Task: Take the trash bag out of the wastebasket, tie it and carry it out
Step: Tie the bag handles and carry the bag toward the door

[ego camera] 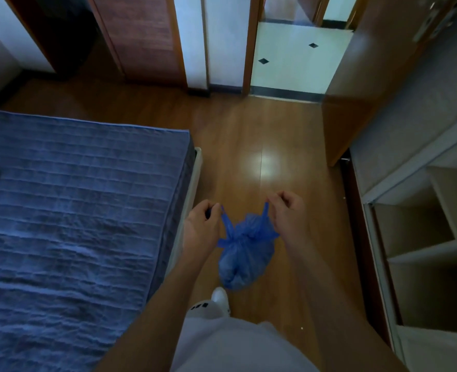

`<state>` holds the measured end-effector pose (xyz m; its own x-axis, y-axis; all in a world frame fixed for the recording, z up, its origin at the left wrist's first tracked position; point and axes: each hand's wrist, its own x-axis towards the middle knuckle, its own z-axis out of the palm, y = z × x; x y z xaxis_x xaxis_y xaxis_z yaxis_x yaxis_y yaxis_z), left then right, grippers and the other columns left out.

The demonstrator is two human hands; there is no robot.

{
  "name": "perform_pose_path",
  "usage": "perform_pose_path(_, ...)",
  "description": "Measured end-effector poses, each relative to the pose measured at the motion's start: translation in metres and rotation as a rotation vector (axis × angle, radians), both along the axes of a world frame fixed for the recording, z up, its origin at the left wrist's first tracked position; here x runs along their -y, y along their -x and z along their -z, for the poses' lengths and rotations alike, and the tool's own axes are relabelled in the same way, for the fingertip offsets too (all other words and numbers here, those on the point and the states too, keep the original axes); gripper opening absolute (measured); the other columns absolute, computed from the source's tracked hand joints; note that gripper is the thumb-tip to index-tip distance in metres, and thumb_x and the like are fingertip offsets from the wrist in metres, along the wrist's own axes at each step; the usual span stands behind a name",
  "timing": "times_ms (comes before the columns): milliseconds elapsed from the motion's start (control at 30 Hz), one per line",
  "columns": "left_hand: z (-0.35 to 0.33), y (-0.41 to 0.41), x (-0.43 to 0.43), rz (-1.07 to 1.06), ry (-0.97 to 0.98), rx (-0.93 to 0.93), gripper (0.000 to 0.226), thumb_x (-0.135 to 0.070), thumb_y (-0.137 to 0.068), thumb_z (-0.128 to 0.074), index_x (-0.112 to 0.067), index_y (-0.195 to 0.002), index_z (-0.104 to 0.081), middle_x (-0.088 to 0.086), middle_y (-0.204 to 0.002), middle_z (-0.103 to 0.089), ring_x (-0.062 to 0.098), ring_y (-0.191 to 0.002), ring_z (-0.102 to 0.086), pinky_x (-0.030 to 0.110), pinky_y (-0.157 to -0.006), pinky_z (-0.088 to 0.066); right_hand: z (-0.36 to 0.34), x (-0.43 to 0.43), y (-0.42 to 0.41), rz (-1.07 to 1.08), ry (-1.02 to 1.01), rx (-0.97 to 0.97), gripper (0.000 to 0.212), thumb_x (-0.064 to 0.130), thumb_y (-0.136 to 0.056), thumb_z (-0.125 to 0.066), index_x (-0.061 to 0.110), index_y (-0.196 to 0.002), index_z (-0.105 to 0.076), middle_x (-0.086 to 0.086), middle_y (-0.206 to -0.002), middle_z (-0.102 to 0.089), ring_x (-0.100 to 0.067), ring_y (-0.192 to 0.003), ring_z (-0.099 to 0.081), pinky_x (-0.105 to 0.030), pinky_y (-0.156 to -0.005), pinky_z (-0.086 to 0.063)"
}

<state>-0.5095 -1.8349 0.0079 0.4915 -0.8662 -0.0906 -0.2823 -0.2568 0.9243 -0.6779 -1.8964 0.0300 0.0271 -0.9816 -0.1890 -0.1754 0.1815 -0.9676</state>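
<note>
A blue plastic trash bag [242,253] hangs above the wooden floor between my hands, bulging at the bottom and gathered into a knot at its neck. My left hand [201,225] pinches the bag's left handle strip, pulled up and to the left. My right hand [289,214] pinches the right handle strip, pulled up and to the right. No wastebasket is in view.
A bed with a dark blue quilt [74,210] fills the left side. An open wooden door [369,84] and pale cubby shelves [426,251] stand on the right. The wooden floor [262,146] runs ahead to a doorway onto white tiles [297,55]. My white shoe [220,296] shows below the bag.
</note>
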Motion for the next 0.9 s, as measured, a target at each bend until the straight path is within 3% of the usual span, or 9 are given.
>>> perform_pose_path(200, -0.01, -0.042, 0.081, -0.068, -0.008, -0.005, 0.026, -0.035, -0.088, -0.051, -0.028, -0.064, -0.055, -0.017, -0.056, -0.057, -0.001, -0.052, -0.052, 0.015, -0.051, -0.042, -0.003, 0.078, -0.045, 0.001, 0.045, 0.008, 0.03, 0.032, -0.09, -0.058, 0.035, -0.06, -0.063, 0.018, -0.046, -0.051, 0.001, -0.042, -0.045, -0.018, -0.045, -0.036)
perform_pose_path(300, -0.007, -0.057, 0.112, -0.075, -0.007, -0.022, 0.022, -0.035, -0.088, -0.051, -0.025, -0.07, -0.058, -0.006, -0.064, -0.062, 0.011, -0.06, -0.058, 0.034, -0.061, -0.051, -0.001, 0.109, -0.062, 0.001, 0.061, 0.021, 0.026, 0.034, -0.09, -0.057, 0.03, -0.065, -0.064, 0.017, -0.046, -0.051, 0.0, -0.043, -0.044, -0.019, -0.045, -0.035)
perform_pose_path(400, -0.006, -0.069, 0.148, -0.097, 0.011, -0.023, 0.022, -0.035, -0.089, -0.051, -0.024, -0.071, -0.059, -0.008, -0.06, -0.058, 0.009, -0.055, -0.053, 0.03, -0.057, -0.045, 0.003, 0.143, -0.075, 0.008, 0.042, 0.018, 0.028, 0.048, -0.082, -0.056, 0.024, -0.07, -0.065, 0.014, -0.047, -0.048, -0.005, -0.047, -0.041, -0.027, -0.049, -0.033)
perform_pose_path(533, -0.004, -0.08, 0.198, -0.076, 0.038, -0.02, 0.023, -0.023, -0.095, -0.056, -0.016, -0.074, -0.063, -0.008, -0.057, -0.054, 0.003, -0.05, -0.048, 0.021, -0.054, -0.039, 0.013, 0.196, -0.086, -0.009, 0.043, 0.029, 0.026, 0.033, -0.094, -0.058, 0.016, -0.075, -0.066, 0.015, -0.046, -0.047, -0.001, -0.043, -0.039, -0.018, -0.043, -0.033)
perform_pose_path(633, -0.002, -0.087, 0.24, -0.112, 0.05, -0.116, 0.026, -0.018, -0.097, -0.055, -0.012, -0.074, -0.064, -0.008, -0.053, -0.051, 0.007, -0.049, -0.047, 0.027, -0.053, -0.04, 0.017, 0.242, -0.095, -0.008, 0.035, 0.028, 0.028, 0.027, -0.096, -0.06, 0.02, -0.069, -0.064, 0.013, -0.048, -0.047, -0.007, -0.048, -0.041, -0.02, -0.044, -0.035)
perform_pose_path(767, 0.003, -0.095, 0.307, -0.174, 0.053, -0.186, 0.026, -0.02, -0.098, -0.054, -0.009, -0.077, -0.064, -0.007, -0.052, -0.05, 0.014, -0.051, -0.046, 0.039, -0.056, -0.041, 0.016, 0.316, -0.103, -0.079, 0.046, 0.021, 0.028, 0.027, -0.094, -0.061, 0.011, -0.07, -0.063, 0.006, -0.052, -0.05, -0.012, -0.051, -0.046, -0.028, -0.05, -0.04)
perform_pose_path(900, -0.004, -0.097, 0.388, -0.223, 0.037, -0.169, 0.024, -0.02, -0.097, -0.055, -0.009, -0.079, -0.066, -0.003, -0.057, -0.053, 0.014, -0.055, -0.048, 0.039, -0.059, -0.042, 0.006, 0.403, -0.106, -0.108, 0.063, 0.007, 0.028, 0.026, -0.093, -0.062, 0.009, -0.071, -0.064, 0.005, -0.054, -0.052, -0.01, -0.051, -0.046, -0.03, -0.052, -0.04)
